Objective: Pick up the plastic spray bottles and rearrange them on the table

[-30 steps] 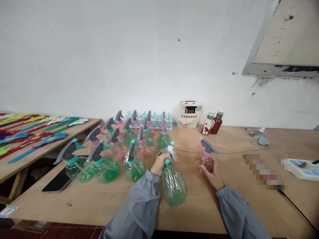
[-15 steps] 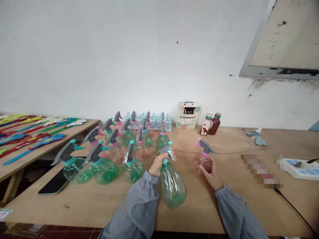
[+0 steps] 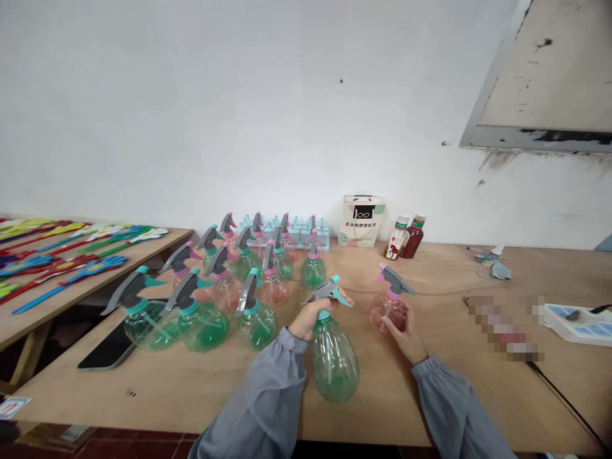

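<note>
My left hand (image 3: 313, 315) is closed around the neck and grey trigger head of a green spray bottle (image 3: 336, 363), its teal nozzle pointing right. The bottle is close to the table's front; whether its base touches the wood I cannot tell. To its right, my right hand (image 3: 404, 331) grips the side of a pink spray bottle (image 3: 382, 309), which stands upright with its pink nozzle pointing left. On the left are several more spray bottles, among them a green spray bottle (image 3: 257, 326) nearest my left hand and a pink spray bottle (image 3: 275, 287) behind it.
A dark phone (image 3: 108, 350) lies under the left bottles. Along the wall stand a pale blue rack (image 3: 301, 236), a paper bag (image 3: 359, 223) and two red-brown bottles (image 3: 414, 237). At right are a power strip (image 3: 578, 328) and a cable (image 3: 568, 395). Colourful hand-shaped sticks (image 3: 95, 273) cover the left table.
My left hand and the green spray bottle have shifted slightly right and down, its head tilting a little. My right hand and the pink spray bottle stay nearly where they were.
</note>
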